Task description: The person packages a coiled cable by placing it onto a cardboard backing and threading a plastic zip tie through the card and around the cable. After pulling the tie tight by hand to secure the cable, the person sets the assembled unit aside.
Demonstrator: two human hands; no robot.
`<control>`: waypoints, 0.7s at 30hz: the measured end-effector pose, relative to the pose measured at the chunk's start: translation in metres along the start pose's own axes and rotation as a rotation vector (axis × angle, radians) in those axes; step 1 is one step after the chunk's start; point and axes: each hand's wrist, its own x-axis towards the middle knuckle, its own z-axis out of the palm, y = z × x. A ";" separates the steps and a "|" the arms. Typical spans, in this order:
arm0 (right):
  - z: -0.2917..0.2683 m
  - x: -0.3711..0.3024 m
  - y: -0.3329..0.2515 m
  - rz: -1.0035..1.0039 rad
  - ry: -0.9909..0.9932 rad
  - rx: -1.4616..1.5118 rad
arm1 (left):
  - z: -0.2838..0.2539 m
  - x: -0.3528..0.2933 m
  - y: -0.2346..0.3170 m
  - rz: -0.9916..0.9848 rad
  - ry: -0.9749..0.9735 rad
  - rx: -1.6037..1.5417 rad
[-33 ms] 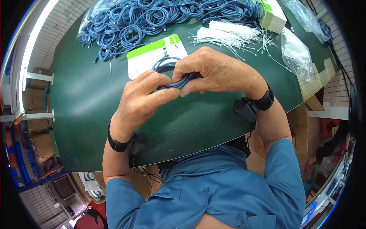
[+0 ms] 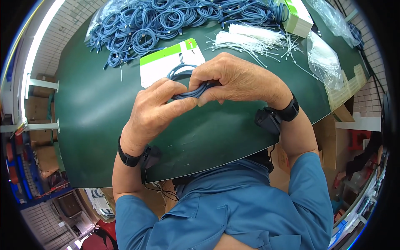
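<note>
A coiled blue cable [image 2: 179,75] is held between my two hands, over the near edge of a white and green card [image 2: 160,65]. My left hand [image 2: 156,106] pinches the coil's near side with thumb and fingers. From the right, my right hand [image 2: 229,79] grips the same coil, its thumb tip close to the left thumb. One cable plug [image 2: 181,57] sticks out at the far side, above the card. Part of the coil is hidden behind my fingers.
Many coiled blue cables [image 2: 171,18] are heaped along the far side of the green table [image 2: 91,125]. White cable ties [image 2: 250,39] lie in a loose pile at the far right, near a stack of cards [image 2: 298,18] and a clear plastic bag [image 2: 325,62] of ties.
</note>
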 end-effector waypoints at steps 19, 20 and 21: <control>0.009 0.003 0.009 -0.389 0.273 -0.281 | -0.012 -0.006 -0.012 0.032 0.021 0.008; 0.010 0.003 0.010 -0.382 0.294 -0.305 | -0.010 -0.006 -0.016 0.013 0.025 -0.015; 0.011 0.004 0.011 -0.382 0.295 -0.301 | -0.010 -0.006 -0.019 -0.007 0.028 -0.037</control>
